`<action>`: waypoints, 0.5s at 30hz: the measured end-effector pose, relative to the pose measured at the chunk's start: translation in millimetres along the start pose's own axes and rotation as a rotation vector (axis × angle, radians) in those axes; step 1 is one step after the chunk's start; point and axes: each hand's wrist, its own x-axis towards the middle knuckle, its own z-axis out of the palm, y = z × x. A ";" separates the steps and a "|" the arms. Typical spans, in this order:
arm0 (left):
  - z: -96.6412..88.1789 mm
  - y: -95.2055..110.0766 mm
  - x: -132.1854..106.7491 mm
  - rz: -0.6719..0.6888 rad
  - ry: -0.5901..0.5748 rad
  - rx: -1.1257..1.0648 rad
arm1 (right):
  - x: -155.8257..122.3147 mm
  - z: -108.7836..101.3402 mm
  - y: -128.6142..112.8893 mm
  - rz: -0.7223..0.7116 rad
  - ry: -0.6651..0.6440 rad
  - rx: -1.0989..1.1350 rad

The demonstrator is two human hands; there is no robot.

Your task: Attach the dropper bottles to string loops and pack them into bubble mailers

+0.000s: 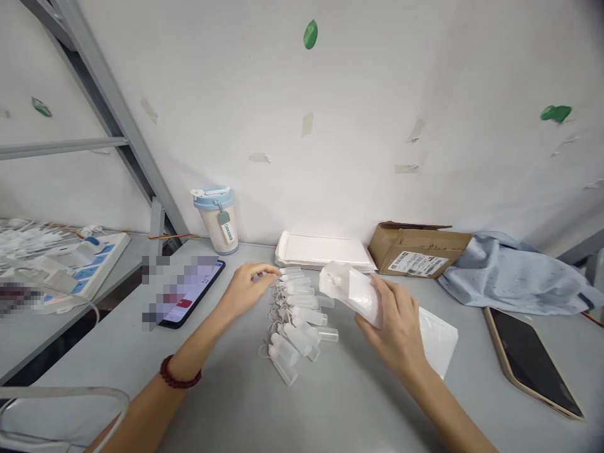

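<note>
Small translucent plastic bottles (302, 301) with pale caps and thin loops lie on the grey table in a rough column, several overlapping. At the far end of that column my left hand (248, 288) has its thumb and fingertips pinched together at the cap end of one bottle (291, 273). My right hand (399, 324) grips a white bubble mailer (361, 296), held tilted above the table. The mailer's mouth gapes toward the bottles, and bubble lining shows inside. Under my right wrist lies another flat white mailer (438, 340).
A stack of white mailers (325, 249) and a cardboard box (418, 248) stand by the wall. To the left are a lidded cup (217, 220) and a lit phone (191, 292). At right lie a blue cloth (514, 277) and a dark-screened phone (533, 362).
</note>
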 end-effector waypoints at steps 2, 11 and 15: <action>-7.5 -7.1 5.4 -0.079 -0.158 0.002 | -0.5 1.4 0.3 -0.006 -0.018 0.008; -9.0 -7.6 5.2 -0.234 -0.354 -0.053 | -1.2 3.5 -1.8 -0.034 -0.031 0.019; -14.4 -10.9 6.6 -0.217 -0.372 -0.036 | -1.0 2.1 0.6 -0.007 -0.035 0.020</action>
